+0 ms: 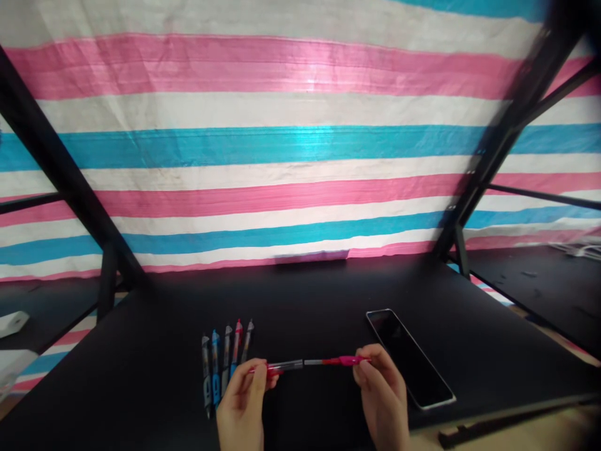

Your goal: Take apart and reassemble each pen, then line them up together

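Note:
Pinched in my left hand [248, 391] is a clear pen barrel [288, 365] with a red part, its open end pointing right. My right hand [381, 388] has its fingers closed on a pink pen part [347, 361], from which a thin refill [317, 362] points left. The refill's end and the barrel's end face each other with a very small gap, roughly in line. Left of my left hand lie several pens side by side, among them a blue one [216, 363], a red one [236, 341] and a grey one [205, 369].
A phone [413, 360] with a dark screen lies just right of my right hand on the black table [310, 300]. Black metal posts [79, 181] rise at both sides before a striped sheet. White objects [14, 369] stand at the far left, and cables [580, 248] lie at the far right.

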A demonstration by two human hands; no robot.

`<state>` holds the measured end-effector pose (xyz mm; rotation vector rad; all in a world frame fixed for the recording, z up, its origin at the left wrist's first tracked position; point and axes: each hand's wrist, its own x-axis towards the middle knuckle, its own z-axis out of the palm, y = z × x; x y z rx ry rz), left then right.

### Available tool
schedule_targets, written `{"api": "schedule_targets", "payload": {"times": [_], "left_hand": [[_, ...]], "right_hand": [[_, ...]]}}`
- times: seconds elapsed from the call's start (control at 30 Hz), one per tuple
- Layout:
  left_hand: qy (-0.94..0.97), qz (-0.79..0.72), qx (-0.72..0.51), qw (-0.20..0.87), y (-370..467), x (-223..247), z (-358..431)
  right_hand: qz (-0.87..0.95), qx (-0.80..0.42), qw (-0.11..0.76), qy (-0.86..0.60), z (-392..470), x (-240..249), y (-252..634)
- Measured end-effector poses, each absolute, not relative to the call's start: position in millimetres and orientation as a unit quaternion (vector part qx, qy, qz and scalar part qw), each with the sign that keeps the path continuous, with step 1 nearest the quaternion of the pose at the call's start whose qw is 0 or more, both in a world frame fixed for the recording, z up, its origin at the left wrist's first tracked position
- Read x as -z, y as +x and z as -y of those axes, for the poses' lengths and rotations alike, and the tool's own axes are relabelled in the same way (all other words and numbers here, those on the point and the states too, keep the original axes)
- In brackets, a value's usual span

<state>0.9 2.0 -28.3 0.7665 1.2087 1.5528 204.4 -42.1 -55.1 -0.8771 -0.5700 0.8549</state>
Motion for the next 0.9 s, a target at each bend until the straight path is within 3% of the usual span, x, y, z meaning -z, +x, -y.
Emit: {"api": "schedule_targets", "payload": {"times": [0.2, 0.63, 0.77, 0.9], "left_hand": [[0.319, -0.504, -0.641, 0.483, 2.0, 23.8, -1.6], [0.348, -0.499, -0.625, 0.490, 0.5, 31.9, -0.6], [0.365, -0.496, -0.615, 0.493, 0.2, 33.5, -0.3], [0.404, -0.495, -0.580, 0.506, -0.8, 33.9, -0.4]], "right_hand": [[0.233, -0.361, 0.813, -0.394, 43.7, 45.7, 202.6], [0.252, -0.368, 0.798, -0.405, 44.9, 51.0, 204.2], [0.305, -0.370, 0.771, -0.418, 46.5, 53.2, 205.5], [0.416, -0.377, 0.678, -0.475, 48.8, 42.9, 197.4]]}}
